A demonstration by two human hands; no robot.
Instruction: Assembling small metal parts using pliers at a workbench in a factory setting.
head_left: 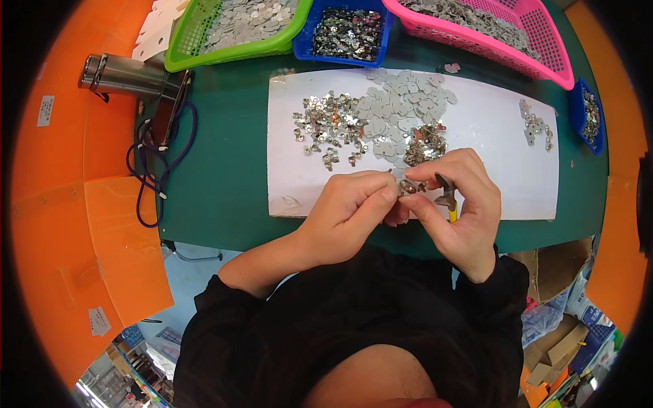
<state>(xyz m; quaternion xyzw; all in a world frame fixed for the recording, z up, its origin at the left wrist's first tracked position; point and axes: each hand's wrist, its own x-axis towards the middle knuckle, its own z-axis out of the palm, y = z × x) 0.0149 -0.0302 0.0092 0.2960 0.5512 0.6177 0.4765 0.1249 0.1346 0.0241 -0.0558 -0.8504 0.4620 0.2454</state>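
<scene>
small metal part (410,185) lying crosswise, both hands pinching

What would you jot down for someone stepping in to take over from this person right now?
Left hand: fingertips pinch a small metal part above the white sheet.
Right hand: touches the same part and holds yellow-handled pliers.
On the sheet: a pile of shiny metal clips, flat grey pieces, a darker heap of small parts and a few pieces at the right.
Behind: green basket, blue tray and pink basket, all holding parts.
Done: cannot tell how many. Left: the piles on the sheet look unworked.
</scene>
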